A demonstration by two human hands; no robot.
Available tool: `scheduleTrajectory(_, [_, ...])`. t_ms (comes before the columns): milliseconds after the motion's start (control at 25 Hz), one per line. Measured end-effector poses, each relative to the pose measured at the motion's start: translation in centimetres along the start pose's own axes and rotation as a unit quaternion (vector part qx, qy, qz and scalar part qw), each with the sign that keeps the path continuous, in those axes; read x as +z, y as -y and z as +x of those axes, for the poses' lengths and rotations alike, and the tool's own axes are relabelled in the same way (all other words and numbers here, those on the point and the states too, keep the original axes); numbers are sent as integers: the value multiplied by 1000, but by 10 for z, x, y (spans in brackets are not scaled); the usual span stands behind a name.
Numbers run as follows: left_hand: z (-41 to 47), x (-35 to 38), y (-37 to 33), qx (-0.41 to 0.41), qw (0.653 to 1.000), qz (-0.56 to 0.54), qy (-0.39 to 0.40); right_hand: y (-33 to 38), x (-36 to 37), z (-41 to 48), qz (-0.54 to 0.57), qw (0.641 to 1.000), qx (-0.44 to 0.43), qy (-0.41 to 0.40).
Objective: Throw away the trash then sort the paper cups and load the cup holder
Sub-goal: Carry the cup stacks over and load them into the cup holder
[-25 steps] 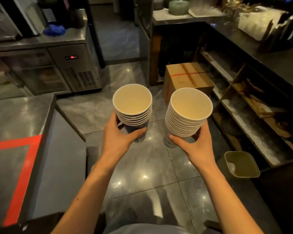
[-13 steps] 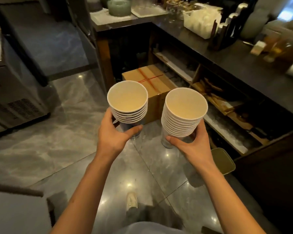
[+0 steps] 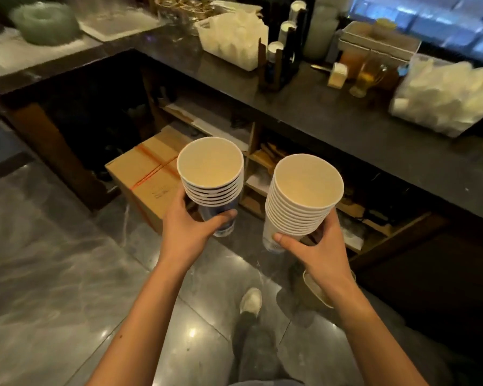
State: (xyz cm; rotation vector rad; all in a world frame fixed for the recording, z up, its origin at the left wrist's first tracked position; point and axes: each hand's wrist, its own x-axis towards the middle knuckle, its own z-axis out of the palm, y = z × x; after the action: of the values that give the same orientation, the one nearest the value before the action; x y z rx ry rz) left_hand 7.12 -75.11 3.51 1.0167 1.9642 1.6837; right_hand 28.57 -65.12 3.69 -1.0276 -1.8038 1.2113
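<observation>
The left hand [image 3: 188,229] is wrapped around a short stack of paper cups [image 3: 211,176], thumb on one side and fingers on the other. The right hand [image 3: 315,246] is gripping a taller stack of paper cups [image 3: 303,199] the same way, low down near the bottom cup. Both stacks are held up in the air, well in front of the cup holder [image 3: 280,55] and lower than it. The cup holder stands on the dark counter [image 3: 346,129], with three white cup tops poking out of it. The picture is blurry there, so I cannot tell which slot has room.

The step now looks like carrying the cups over to load them. To do it well, keep both stacks standing straight so no cup slides off the top. Walk up close to the cup holder first. It would be wise to set one stack down on the counter beside the cup holder, so a free hand can steady the holder. Then slide the other stack in slowly, matching the cup size to the slot.
</observation>
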Motion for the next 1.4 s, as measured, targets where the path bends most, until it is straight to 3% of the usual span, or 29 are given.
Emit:
scheduleTrajectory(320, [206,118,7,19,996,-3,90,-40,-32,201,9,996,50,-72])
scheduleTrajectory(600, [366,188,40,6,990,-22,140,-71,-17,351,8,993,76,-85])
scheduleTrajectory(880, [518,259,53,-9,961,-56,270,-82,-8,468,3,975,114,-192])
scheduleTrajectory(960, [545,280,60,-5,948,-52,312,-87,-9,493,6,966,126,-224])
scheduleTrajectory(1120, [577,314,70,14,946,-23,323,-95,-15,526,-1,953,136,-271])
scheduleTrajectory(1400, [595,359,84,-24,941,4,338,-116,-34,558,-19,960,135,-245])
